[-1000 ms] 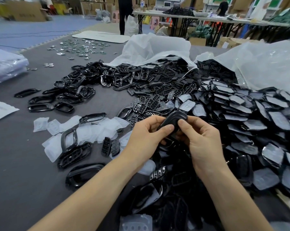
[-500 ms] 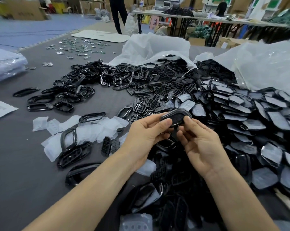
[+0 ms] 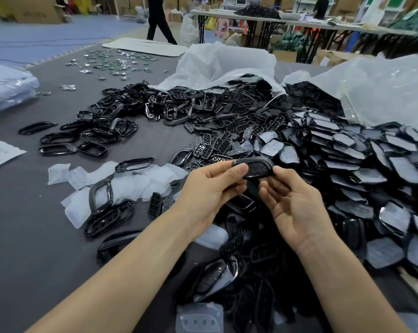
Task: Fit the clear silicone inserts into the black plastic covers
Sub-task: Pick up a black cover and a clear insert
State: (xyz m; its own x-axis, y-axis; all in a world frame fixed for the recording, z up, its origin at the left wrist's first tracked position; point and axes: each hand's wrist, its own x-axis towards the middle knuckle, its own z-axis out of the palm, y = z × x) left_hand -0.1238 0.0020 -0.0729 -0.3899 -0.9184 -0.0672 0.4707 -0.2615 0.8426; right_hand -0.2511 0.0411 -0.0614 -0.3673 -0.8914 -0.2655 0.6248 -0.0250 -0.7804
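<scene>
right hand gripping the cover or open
Open: the right hand lies palm up with relaxed fingers, one fingertip touching the cover, which the left hand pinches.

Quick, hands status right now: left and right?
Left hand: pinches the black cover.
Right hand: one fingertip at the cover's end, other fingers loosely curled; grip cannot be told.

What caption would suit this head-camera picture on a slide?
Left hand pinches a black plastic cover, right hand touching its end, above piles of covers and clear silicone inserts.
</scene>
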